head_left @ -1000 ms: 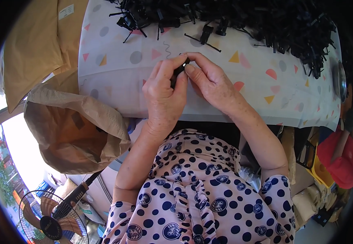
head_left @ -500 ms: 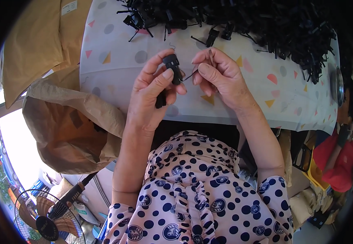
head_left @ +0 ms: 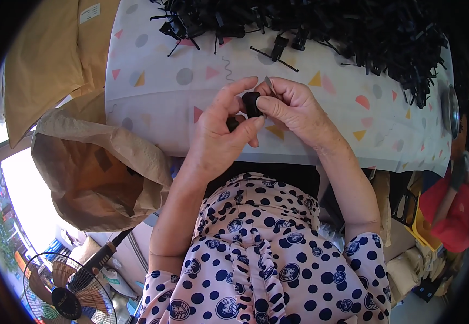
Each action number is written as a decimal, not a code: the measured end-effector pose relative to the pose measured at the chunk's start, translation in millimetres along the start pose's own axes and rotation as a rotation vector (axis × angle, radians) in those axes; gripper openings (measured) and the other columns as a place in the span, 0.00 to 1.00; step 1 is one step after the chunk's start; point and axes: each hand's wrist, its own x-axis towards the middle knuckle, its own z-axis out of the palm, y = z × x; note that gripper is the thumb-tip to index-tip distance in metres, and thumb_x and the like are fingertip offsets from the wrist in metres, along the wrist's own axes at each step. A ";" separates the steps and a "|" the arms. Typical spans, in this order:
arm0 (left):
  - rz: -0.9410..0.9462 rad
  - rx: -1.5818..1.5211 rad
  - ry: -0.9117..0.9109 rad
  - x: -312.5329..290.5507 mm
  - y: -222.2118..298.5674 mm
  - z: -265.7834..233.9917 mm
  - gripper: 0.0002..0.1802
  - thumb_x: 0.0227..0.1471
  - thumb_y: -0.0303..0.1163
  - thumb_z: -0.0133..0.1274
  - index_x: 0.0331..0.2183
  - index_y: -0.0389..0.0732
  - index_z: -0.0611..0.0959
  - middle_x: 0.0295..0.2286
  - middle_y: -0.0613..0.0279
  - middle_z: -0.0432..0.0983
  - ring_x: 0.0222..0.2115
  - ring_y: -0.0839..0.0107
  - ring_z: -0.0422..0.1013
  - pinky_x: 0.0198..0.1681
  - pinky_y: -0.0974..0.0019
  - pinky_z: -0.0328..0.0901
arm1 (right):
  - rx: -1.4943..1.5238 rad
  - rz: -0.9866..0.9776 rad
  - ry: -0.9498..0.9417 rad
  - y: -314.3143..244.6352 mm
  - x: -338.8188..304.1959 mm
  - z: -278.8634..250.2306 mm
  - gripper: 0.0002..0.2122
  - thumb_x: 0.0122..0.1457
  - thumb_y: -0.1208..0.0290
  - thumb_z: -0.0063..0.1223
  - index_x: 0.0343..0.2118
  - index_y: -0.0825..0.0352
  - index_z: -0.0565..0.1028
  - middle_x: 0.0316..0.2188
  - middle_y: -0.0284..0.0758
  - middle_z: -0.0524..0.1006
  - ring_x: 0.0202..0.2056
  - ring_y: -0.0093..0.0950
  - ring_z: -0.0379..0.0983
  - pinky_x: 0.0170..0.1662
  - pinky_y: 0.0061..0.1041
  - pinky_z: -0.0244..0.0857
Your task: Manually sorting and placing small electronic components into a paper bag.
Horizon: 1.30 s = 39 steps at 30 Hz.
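A small black plastic part (head_left: 252, 104) is held between my two hands over the near side of the table. My left hand (head_left: 218, 127) is closed loosely around it, thumb below and index finger stretched above. Another dark piece (head_left: 233, 123) shows in the left palm, partly hidden by the fingers. My right hand (head_left: 299, 110) is closed on a thin metal blade (head_left: 269, 85), whose tip sticks up past the index finger. The right thumb presses against the black part, and the tool's lower end is hidden.
A large heap of black plastic parts (head_left: 353, 32) covers the table's far side. One loose part (head_left: 279, 48) and a thin black strip (head_left: 288, 65) lie before it on the patterned tablecloth (head_left: 159, 116). At left stand an open brown paper bag (head_left: 72, 173) and a fan (head_left: 67, 302).
My hands have come together and the black part has turned and moved right. The thin black strip pinched in my right hand is gone from it; a similar strip now lies near the heap.
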 end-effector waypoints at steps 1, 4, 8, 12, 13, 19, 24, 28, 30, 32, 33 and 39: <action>0.039 0.102 0.026 0.2 -1.9 3.5 0.25 0.52 0.18 0.47 0.53 0.38 0.67 0.27 0.66 0.72 0.21 0.81 0.69 0.23 0.79 0.60 | -0.078 -0.047 0.025 5.1 -0.8 -0.6 0.08 0.60 0.67 0.51 0.31 0.67 0.73 0.21 0.22 0.69 0.22 0.11 0.61 0.24 0.13 0.56; 0.121 0.315 0.028 3.9 -7.4 7.0 0.24 0.51 0.17 0.47 0.51 0.39 0.66 0.26 0.65 0.72 0.22 0.81 0.69 0.25 0.77 0.61 | -0.227 -0.143 0.096 16.3 -3.6 0.9 0.09 0.62 0.66 0.49 0.32 0.68 0.71 0.21 0.23 0.67 0.22 0.12 0.59 0.25 0.12 0.53; 0.120 0.189 0.057 4.2 -7.0 6.1 0.21 0.50 0.16 0.48 0.47 0.39 0.67 0.26 0.63 0.71 0.21 0.78 0.69 0.25 0.74 0.65 | -0.197 -0.036 0.101 -0.7 -17.0 9.7 0.09 0.63 0.68 0.45 0.33 0.69 0.70 0.20 0.25 0.67 0.22 0.14 0.60 0.25 0.14 0.56; 0.023 0.193 0.028 6.3 0.2 8.4 0.17 0.50 0.16 0.47 0.43 0.38 0.67 0.26 0.63 0.69 0.22 0.79 0.69 0.26 0.74 0.65 | -0.364 -0.165 0.125 2.0 -20.8 10.4 0.08 0.65 0.70 0.41 0.34 0.69 0.68 0.19 0.28 0.67 0.21 0.17 0.61 0.25 0.17 0.58; 0.026 0.207 0.026 6.2 1.3 8.8 0.16 0.50 0.16 0.47 0.41 0.38 0.67 0.27 0.63 0.69 0.22 0.79 0.69 0.26 0.74 0.65 | -0.380 -0.166 0.114 0.6 -20.7 10.5 0.07 0.65 0.71 0.40 0.34 0.70 0.68 0.19 0.29 0.67 0.21 0.17 0.62 0.25 0.17 0.58; 0.059 0.260 0.076 6.5 -2.5 6.6 0.15 0.51 0.18 0.47 0.42 0.40 0.68 0.26 0.65 0.70 0.21 0.81 0.70 0.19 0.80 0.59 | -0.423 -0.165 0.109 0.1 -16.5 13.0 0.06 0.64 0.71 0.41 0.34 0.69 0.68 0.18 0.29 0.67 0.20 0.18 0.61 0.25 0.19 0.58; 0.037 0.250 0.077 3.3 1.1 2.5 0.16 0.50 0.16 0.47 0.41 0.39 0.67 0.26 0.63 0.70 0.21 0.78 0.70 0.22 0.75 0.62 | -0.451 -0.135 0.103 1.0 -15.8 18.9 0.06 0.64 0.72 0.41 0.35 0.68 0.68 0.17 0.29 0.66 0.20 0.18 0.61 0.25 0.19 0.57; 0.220 0.422 0.212 -1.5 -8.0 -0.2 0.17 0.48 0.15 0.48 0.41 0.39 0.68 0.24 0.65 0.70 0.21 0.80 0.69 0.21 0.77 0.60 | -0.419 -0.142 0.104 0.6 -7.3 30.6 0.05 0.64 0.72 0.41 0.35 0.67 0.68 0.17 0.29 0.65 0.20 0.18 0.60 0.25 0.18 0.57; 0.266 0.487 0.255 -3.5 -10.3 -4.3 0.16 0.48 0.16 0.48 0.40 0.38 0.67 0.24 0.59 0.71 0.21 0.72 0.70 0.23 0.71 0.62 | -0.394 -0.166 0.124 1.1 -2.0 39.7 0.05 0.64 0.72 0.42 0.36 0.67 0.68 0.17 0.29 0.65 0.20 0.18 0.60 0.25 0.18 0.57; 0.314 0.551 0.296 -6.4 -8.3 -8.3 0.16 0.48 0.17 0.49 0.40 0.37 0.67 0.23 0.54 0.71 0.20 0.64 0.71 0.25 0.65 0.65 | -0.369 -0.191 0.146 4.7 3.0 49.7 0.05 0.64 0.73 0.42 0.36 0.67 0.68 0.17 0.29 0.65 0.20 0.18 0.60 0.25 0.18 0.57; 0.290 0.543 0.320 -8.9 -5.5 -9.9 0.16 0.48 0.17 0.50 0.40 0.37 0.67 0.23 0.55 0.71 0.21 0.64 0.71 0.25 0.66 0.65 | -0.343 -0.206 0.155 8.1 5.2 54.7 0.05 0.64 0.73 0.42 0.37 0.67 0.69 0.17 0.30 0.65 0.20 0.18 0.60 0.25 0.19 0.58; 0.373 0.775 0.592 -57.9 -0.2 -54.7 0.15 0.48 0.20 0.52 0.40 0.38 0.71 0.24 0.58 0.70 0.23 0.73 0.69 0.28 0.71 0.65 | -0.639 -0.276 0.175 -1.9 2.0 47.0 0.05 0.61 0.73 0.47 0.38 0.66 0.69 0.16 0.33 0.66 0.19 0.22 0.62 0.24 0.21 0.59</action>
